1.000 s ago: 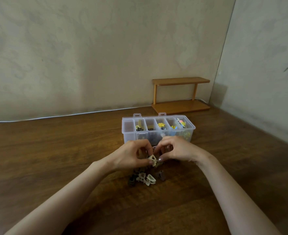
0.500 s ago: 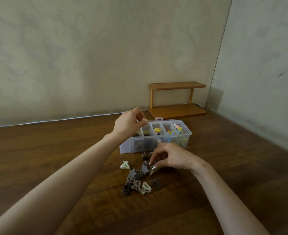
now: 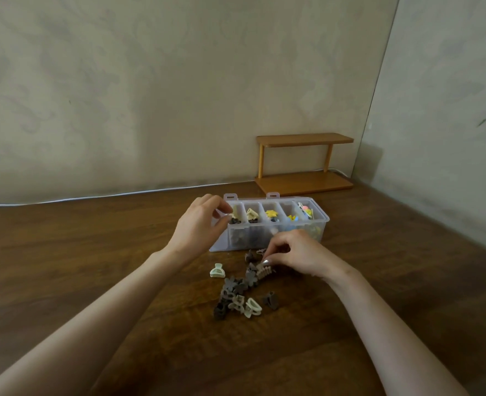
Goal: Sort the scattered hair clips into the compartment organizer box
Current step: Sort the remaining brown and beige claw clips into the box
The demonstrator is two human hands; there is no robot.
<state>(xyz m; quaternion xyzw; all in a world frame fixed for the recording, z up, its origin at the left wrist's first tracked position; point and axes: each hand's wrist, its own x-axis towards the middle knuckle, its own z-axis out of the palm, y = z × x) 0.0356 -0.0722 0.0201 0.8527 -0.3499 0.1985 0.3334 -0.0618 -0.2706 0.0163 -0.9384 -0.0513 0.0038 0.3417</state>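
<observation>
A clear organizer box stands on the wooden table with dark, cream, yellow, blue and pink clips in its compartments. My left hand hovers at its left end, fingers slightly apart. A cream clip lies in the second compartment right at the fingertips. My right hand rests in front of the box, fingertips pinched on a tan toothed clip at the top of the loose pile. The pile holds brown flower clips, cream clips and a dark clip. A pale green clip lies alone to its left.
A small two-tier wooden shelf stands behind the box in the corner. A white cable runs along the foot of the back wall. A side wall closes the table on the right.
My left hand left the pile and rose to the left end of the box with a cream clip. My right hand stayed low at the pile. The pale green clip now lies exposed.
</observation>
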